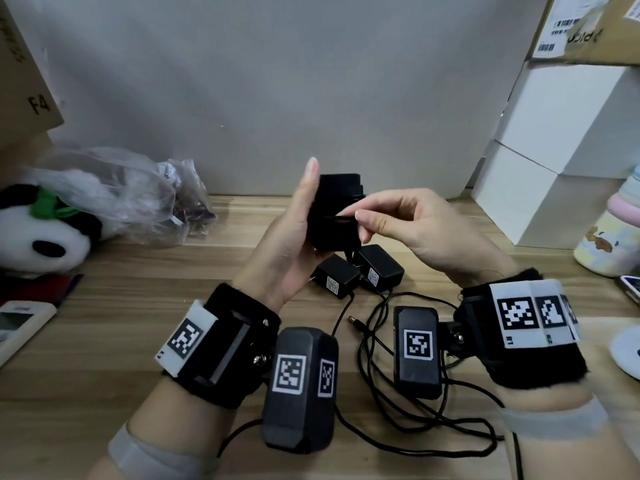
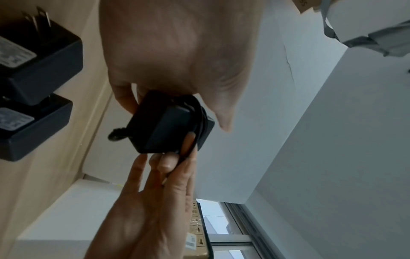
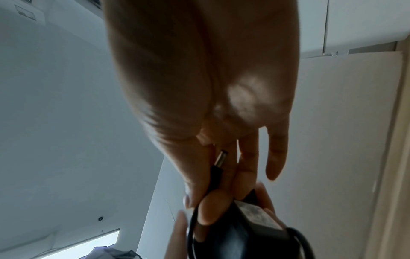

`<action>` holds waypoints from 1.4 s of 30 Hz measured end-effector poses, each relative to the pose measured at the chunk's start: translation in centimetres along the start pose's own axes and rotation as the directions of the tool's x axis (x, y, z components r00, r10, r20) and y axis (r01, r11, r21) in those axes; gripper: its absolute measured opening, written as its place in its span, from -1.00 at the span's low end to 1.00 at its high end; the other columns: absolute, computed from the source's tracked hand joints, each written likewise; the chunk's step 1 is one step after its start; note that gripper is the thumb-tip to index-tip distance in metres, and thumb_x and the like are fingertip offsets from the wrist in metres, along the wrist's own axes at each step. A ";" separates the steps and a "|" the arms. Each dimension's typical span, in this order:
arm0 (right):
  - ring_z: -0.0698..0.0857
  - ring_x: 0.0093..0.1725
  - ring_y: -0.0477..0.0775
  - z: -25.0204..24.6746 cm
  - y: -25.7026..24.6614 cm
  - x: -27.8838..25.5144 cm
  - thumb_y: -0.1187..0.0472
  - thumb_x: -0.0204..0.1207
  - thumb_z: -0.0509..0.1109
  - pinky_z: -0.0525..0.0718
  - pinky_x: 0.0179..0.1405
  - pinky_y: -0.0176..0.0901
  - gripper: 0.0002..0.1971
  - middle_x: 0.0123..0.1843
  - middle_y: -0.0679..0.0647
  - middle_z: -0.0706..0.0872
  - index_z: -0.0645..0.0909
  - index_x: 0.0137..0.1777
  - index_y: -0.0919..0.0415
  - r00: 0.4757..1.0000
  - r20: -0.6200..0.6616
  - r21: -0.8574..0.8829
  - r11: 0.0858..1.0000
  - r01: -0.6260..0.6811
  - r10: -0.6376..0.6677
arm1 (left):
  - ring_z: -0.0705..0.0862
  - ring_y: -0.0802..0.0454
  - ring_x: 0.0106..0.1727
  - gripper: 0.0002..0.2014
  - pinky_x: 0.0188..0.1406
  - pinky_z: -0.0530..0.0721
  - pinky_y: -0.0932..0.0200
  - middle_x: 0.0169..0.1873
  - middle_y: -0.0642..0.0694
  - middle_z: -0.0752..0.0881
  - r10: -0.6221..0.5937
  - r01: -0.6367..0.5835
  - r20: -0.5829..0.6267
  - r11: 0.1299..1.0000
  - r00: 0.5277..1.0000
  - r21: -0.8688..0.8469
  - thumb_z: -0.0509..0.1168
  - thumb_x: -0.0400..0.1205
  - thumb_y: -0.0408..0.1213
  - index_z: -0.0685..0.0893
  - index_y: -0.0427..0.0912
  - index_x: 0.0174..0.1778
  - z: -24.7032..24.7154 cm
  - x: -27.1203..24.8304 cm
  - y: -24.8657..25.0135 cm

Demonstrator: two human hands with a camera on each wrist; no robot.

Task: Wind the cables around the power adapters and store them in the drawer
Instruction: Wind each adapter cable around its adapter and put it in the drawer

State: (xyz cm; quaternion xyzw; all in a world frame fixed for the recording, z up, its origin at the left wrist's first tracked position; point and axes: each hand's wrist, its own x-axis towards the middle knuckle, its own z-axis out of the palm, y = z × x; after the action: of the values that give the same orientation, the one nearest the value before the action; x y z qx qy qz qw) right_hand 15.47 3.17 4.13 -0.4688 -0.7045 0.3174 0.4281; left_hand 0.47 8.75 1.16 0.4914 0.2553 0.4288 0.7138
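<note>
My left hand (image 1: 298, 230) holds a black power adapter (image 1: 332, 209) upright above the table, thumb along its left side, with cable wound round the body (image 2: 199, 122). My right hand (image 1: 391, 220) pinches the end of that cable against the adapter; its metal barrel plug (image 3: 219, 159) lies between thumb and fingers. Two more black adapters (image 1: 337, 280) (image 1: 381, 266) lie side by side on the wooden table (image 1: 138, 306) just below, label sides up. Their loose cables (image 1: 398, 420) sprawl between my wrists, one barrel plug (image 1: 356, 322) free. No drawer is in view.
A plush panda (image 1: 45, 233) and a crumpled plastic bag (image 1: 138, 199) sit at the left. White boxes (image 1: 554, 150) stack at the right beside a pastel bottle (image 1: 613, 233). A white remote (image 1: 17, 323) lies at the left edge.
</note>
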 end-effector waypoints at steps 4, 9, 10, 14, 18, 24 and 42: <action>0.66 -0.24 -0.07 0.0 0.2 0.0 0.26 0.52 0.40 0.63 -0.09 -0.38 -0.95 -0.37 0.00 0.76 0.69 -0.10 0.21 0.997 -0.027 0.037 0.997 -0.075 0.076 | 0.73 -0.05 0.01 -0.63 -0.05 0.73 0.10 0.02 -0.21 0.76 -0.055 0.062 -0.115 0.996 0.992 0.058 0.31 0.60 0.00 0.71 -0.21 0.14 -0.3 0.2 -0.4; 0.65 -0.42 -0.09 -0.1 0.5 0.7 0.15 0.28 0.52 0.63 -0.21 -0.31 -0.77 -0.39 0.04 0.79 0.65 -0.15 0.27 0.951 -0.285 0.237 0.970 -0.051 0.120 | 0.73 -0.05 -0.03 -0.68 -0.02 0.74 0.04 -0.04 -0.21 0.75 -0.024 0.024 -0.111 1.000 0.994 0.001 0.31 0.62 -0.16 0.68 -0.32 0.17 0.3 0.2 -0.6; 0.66 -0.43 -0.12 0.1 0.4 0.8 0.14 0.25 0.53 0.63 -0.23 -0.34 -0.76 -0.41 0.01 0.77 0.65 -0.16 0.27 0.938 -0.332 0.263 0.965 -0.010 0.100 | 0.73 -0.04 -0.04 -0.68 -0.02 0.74 0.06 -0.05 -0.19 0.74 -0.013 0.011 -0.111 1.000 0.994 -0.013 0.30 0.62 -0.16 0.68 -0.31 0.18 0.5 0.2 -0.6; 0.56 -0.56 -0.19 0.7 0.0 0.9 0.25 0.41 0.48 0.45 -0.56 -0.45 -0.90 -0.36 -0.04 0.77 0.61 -0.19 0.22 0.901 -0.426 0.290 0.955 0.057 0.076 | 0.70 -0.02 -0.03 -0.73 -0.01 0.71 0.10 -0.10 -0.06 0.74 0.028 -0.031 -0.208 0.999 0.978 -0.012 0.35 0.59 -0.09 0.71 -0.15 0.12 0.6 0.4 -1.0; 0.52 -0.68 -0.10 0.8 0.0 0.9 0.21 0.54 0.35 0.33 -0.70 -0.38 -0.88 -0.25 0.05 0.83 0.53 -0.14 0.25 0.946 -0.310 0.296 0.955 -0.002 0.098 | 0.74 -0.02 0.02 -0.74 0.10 0.67 0.10 -0.12 -0.02 0.79 0.028 -0.044 -0.265 0.998 0.964 -0.054 0.39 0.55 -0.06 0.74 -0.10 0.07 0.2 0.4 -1.0; 0.45 -0.62 -0.15 1.2 0.3 1.1 0.25 0.60 0.28 0.43 -0.59 -0.39 -0.89 -0.39 -0.02 0.72 0.57 0.01 0.28 0.920 -0.370 0.430 0.902 0.049 0.126 | 0.79 -0.03 -0.14 -0.72 -0.07 0.78 0.06 -0.12 -0.18 0.79 0.001 -0.045 -0.222 0.980 0.975 -0.193 0.42 0.52 -0.24 0.73 -0.25 0.12 0.2 0.4 -0.6; 0.60 -0.57 -0.20 0.3 0.3 0.6 0.25 0.49 0.46 0.57 -0.58 -0.37 -0.94 -0.37 0.07 0.74 0.65 -0.08 0.17 0.892 -0.449 -0.176 0.984 -0.035 -0.049 | 0.78 -0.18 -0.25 -0.69 -0.29 0.80 0.08 -0.08 -0.29 0.77 0.032 -0.059 -0.278 0.994 0.960 -0.088 0.45 0.49 -0.35 0.68 -0.38 0.13 -0.3 0.4 -0.1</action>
State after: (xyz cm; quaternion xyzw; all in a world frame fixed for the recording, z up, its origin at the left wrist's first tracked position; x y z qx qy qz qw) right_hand 15.23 3.85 3.93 -0.5636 -0.6132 0.1338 0.5371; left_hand 0.47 9.21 0.96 0.3980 0.3202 0.5211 0.6838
